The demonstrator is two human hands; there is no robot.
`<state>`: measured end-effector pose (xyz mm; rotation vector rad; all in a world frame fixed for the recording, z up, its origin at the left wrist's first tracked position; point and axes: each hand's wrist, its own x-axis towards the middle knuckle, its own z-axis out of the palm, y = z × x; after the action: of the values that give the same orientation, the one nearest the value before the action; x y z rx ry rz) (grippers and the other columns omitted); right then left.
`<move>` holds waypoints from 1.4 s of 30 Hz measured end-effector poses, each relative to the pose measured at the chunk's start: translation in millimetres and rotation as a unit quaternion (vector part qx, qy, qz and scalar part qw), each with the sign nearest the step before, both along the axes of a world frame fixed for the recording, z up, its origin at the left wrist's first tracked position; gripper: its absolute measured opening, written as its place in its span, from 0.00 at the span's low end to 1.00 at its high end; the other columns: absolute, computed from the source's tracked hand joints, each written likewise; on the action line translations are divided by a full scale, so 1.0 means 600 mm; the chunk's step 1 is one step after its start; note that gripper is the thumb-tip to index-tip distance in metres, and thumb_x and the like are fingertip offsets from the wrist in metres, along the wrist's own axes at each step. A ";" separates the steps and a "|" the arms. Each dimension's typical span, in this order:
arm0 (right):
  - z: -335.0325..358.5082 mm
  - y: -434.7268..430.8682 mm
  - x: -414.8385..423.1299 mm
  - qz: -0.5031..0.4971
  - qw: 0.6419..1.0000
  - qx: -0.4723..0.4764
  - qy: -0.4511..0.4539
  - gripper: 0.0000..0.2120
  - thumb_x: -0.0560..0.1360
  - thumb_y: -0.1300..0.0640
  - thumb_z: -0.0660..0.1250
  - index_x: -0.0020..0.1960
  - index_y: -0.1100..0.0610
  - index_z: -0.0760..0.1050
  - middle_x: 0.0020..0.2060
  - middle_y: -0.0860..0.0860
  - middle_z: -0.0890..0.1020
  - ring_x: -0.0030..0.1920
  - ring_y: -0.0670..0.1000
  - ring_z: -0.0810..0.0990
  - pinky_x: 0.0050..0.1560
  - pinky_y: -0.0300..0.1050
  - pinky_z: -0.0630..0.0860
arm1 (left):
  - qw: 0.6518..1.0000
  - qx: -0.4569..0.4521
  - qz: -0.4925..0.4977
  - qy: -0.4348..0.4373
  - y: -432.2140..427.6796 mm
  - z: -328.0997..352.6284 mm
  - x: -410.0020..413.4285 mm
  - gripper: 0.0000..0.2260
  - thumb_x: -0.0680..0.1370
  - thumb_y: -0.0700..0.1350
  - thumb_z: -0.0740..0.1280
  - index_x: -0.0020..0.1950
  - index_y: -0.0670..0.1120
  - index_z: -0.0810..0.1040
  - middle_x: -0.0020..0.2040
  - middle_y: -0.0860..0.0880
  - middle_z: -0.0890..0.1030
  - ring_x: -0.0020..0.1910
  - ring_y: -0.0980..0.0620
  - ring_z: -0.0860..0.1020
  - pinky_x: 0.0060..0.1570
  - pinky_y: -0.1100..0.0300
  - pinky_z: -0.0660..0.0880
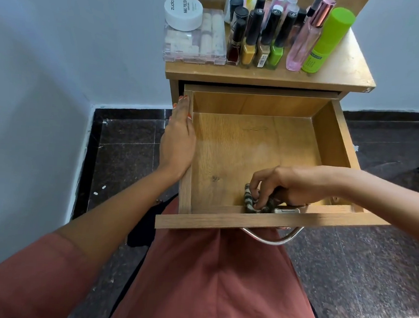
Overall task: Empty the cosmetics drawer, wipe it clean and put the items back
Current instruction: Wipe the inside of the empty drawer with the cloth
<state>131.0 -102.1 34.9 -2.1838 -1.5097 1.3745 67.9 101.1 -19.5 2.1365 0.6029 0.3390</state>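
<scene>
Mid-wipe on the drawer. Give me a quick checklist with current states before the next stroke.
1. Drawer emptied of cosmetics: ok.
2. Left hand steadying the drawer's left wall: ok.
3. Right hand gripping the patterned cloth: ok, at the front wall.
4. Nail polish bottles upright on the cabinet top, clear of the drawer: ok.
5. Back of the drawer floor wiped: cannot tell.

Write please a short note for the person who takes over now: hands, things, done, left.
Left hand: flat on the drawer left wall, steadying it.
Right hand: presses a cloth in the front corner.
Cosmetics: all on the cabinet top.
Done: drawer emptied.
Left: finish wiping, put items back.
</scene>
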 end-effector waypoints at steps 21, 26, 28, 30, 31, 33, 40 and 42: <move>-0.024 0.009 -0.005 -0.069 0.995 0.032 0.060 0.16 0.70 0.76 0.62 0.51 0.62 0.82 0.50 0.44 0.75 0.53 0.49 0.76 0.51 0.31 0.72 | 1.000 0.007 0.002 -0.007 0.001 -0.003 0.001 0.19 0.82 0.41 0.50 0.74 0.46 0.59 0.75 0.48 0.62 0.71 0.48 0.67 0.70 0.51 0.66; -0.017 -0.046 0.011 -0.079 0.996 0.013 0.035 0.20 0.74 0.70 0.63 0.52 0.45 0.79 0.51 0.36 0.72 0.54 0.50 0.77 0.54 0.44 0.74 | 1.000 0.004 0.006 -0.005 -0.001 -0.004 0.001 0.20 0.82 0.41 0.50 0.74 0.46 0.59 0.75 0.48 0.62 0.73 0.51 0.62 0.71 0.56 0.61; -0.021 -0.052 0.010 -0.098 0.995 0.022 0.026 0.18 0.74 0.69 0.64 0.51 0.48 0.81 0.51 0.35 0.73 0.51 0.45 0.77 0.49 0.36 0.74 | 1.000 0.003 0.006 -0.003 -0.001 -0.002 0.001 0.19 0.82 0.41 0.51 0.74 0.47 0.59 0.75 0.48 0.62 0.72 0.50 0.64 0.71 0.53 0.64; -0.023 -0.063 0.013 -0.112 0.993 0.022 0.013 0.14 0.74 0.68 0.65 0.50 0.52 0.83 0.52 0.35 0.74 0.49 0.41 0.77 0.46 0.29 0.73 | 1.000 0.002 0.005 -0.002 -0.001 -0.002 0.000 0.19 0.82 0.41 0.51 0.74 0.47 0.59 0.75 0.48 0.62 0.71 0.49 0.65 0.70 0.51 0.65; -0.023 -0.073 0.017 -0.117 0.993 0.019 0.006 0.14 0.73 0.68 0.66 0.50 0.53 0.83 0.52 0.35 0.74 0.50 0.39 0.77 0.45 0.27 0.72 | 1.000 0.003 0.004 0.000 0.000 -0.002 0.000 0.19 0.82 0.41 0.50 0.74 0.47 0.58 0.75 0.48 0.62 0.72 0.49 0.65 0.70 0.51 0.65; -0.018 -0.099 0.028 -0.121 0.993 0.003 -0.013 0.13 0.73 0.68 0.66 0.48 0.52 0.83 0.51 0.35 0.74 0.51 0.39 0.76 0.47 0.25 0.71 | 1.000 0.002 0.004 0.001 0.001 -0.001 0.001 0.19 0.82 0.41 0.50 0.74 0.46 0.58 0.75 0.48 0.62 0.72 0.49 0.65 0.70 0.51 0.65; 0.011 -0.165 0.059 -0.030 0.983 -0.102 -0.152 0.19 0.72 0.70 0.64 0.47 0.47 0.82 0.54 0.37 0.71 0.53 0.40 0.74 0.46 0.21 0.70 | 1.000 -0.001 0.000 0.006 0.004 -0.001 0.002 0.20 0.82 0.41 0.50 0.74 0.46 0.58 0.72 0.45 0.67 0.65 0.41 0.72 0.63 0.45 0.71; 0.011 -0.159 0.056 -0.023 0.980 -0.098 -0.169 0.19 0.72 0.70 0.65 0.45 0.45 0.81 0.53 0.37 0.71 0.53 0.40 0.73 0.46 0.27 0.72 | 1.000 -0.002 -0.001 0.001 0.003 -0.001 0.001 0.19 0.82 0.41 0.50 0.74 0.46 0.58 0.73 0.45 0.65 0.65 0.42 0.72 0.64 0.46 0.71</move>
<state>164.3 -197.4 41.3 -2.6692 -1.4654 1.2317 68.4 103.1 -19.8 2.1336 0.6013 0.3353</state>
